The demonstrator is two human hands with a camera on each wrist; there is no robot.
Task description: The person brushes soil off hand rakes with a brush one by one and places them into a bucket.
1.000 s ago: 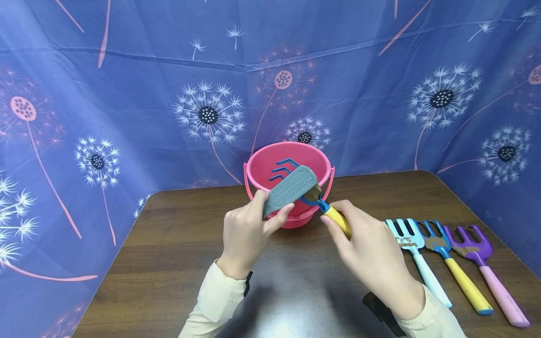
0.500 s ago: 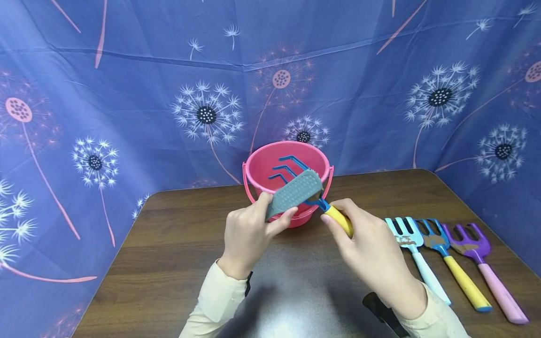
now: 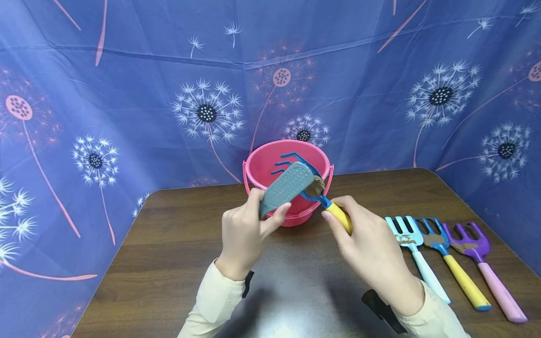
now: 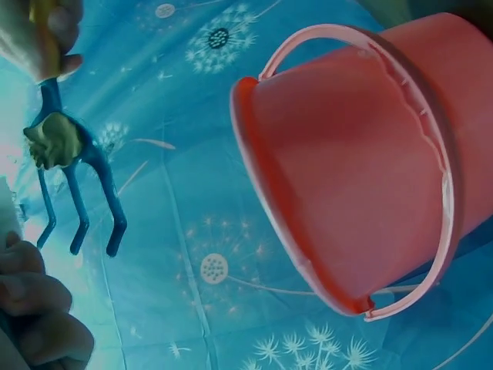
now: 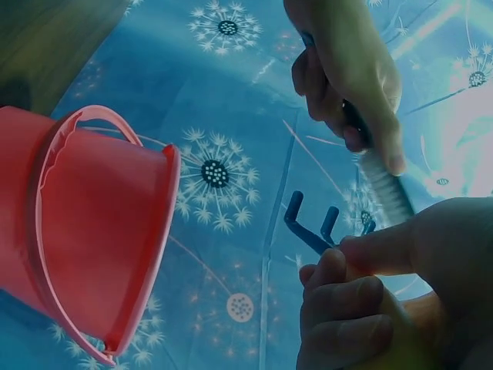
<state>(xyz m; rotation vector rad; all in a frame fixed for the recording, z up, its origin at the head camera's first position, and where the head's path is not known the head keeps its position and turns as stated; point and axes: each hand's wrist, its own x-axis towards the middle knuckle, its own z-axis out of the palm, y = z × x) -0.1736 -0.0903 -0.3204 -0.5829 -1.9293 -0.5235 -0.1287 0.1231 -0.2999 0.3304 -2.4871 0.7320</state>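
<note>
My left hand [image 3: 245,230] grips a grey-green scrub brush [image 3: 287,187], back facing up. In the right wrist view its pale bristles [image 5: 384,189] point toward the rake. My right hand [image 3: 372,249] holds a small three-pronged hand rake by its yellow handle [image 3: 339,218]. The rake's blue prongs [image 4: 77,185] point away from me, and a brown patch of dirt [image 3: 314,188] sits at their base. Brush and rake overlap in the head view, in front of a pink bucket [image 3: 301,219]. The brush hides part of the prongs there.
On the right of the wooden table [image 3: 177,244] lie a light-blue fork [image 3: 416,253], a blue fork with yellow handle [image 3: 460,277] and a purple fork with pink handle [image 3: 498,286], all with brown smears. A blue dandelion-print cloth [image 3: 148,94] hangs behind.
The brush first slid right along the rake's head, then came back left and up, showing more of the brown dirt. The rake has tilted a little; the bucket and forks have stayed put.
</note>
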